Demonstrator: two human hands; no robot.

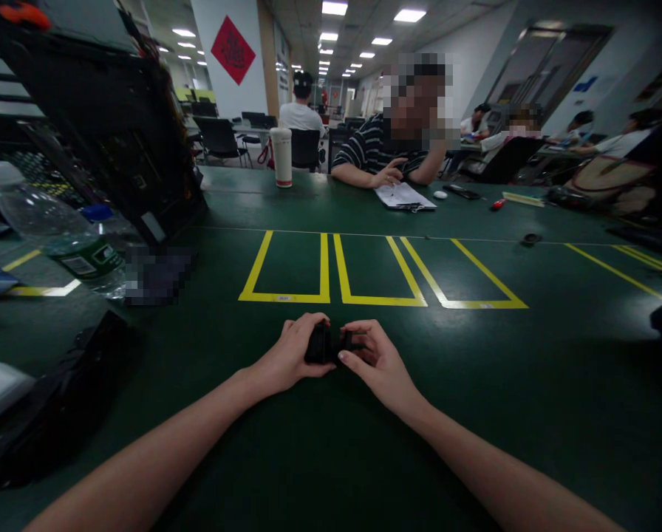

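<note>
My left hand is closed around a small black box-like object, thumb below and fingers over its top. Just to the right, my right hand has its fingers curled around a smaller dark piece. A narrow gap shows between the two dark things; whether they join there I cannot tell. Both hands are low over the green table, near its middle. The exact kind of either black thing is too dark to make out.
Yellow tape outlines mark the table beyond my hands. Water bottle, a black equipment frame and a black strap-like item are at left. Across sit a white cup and a person with a clipboard.
</note>
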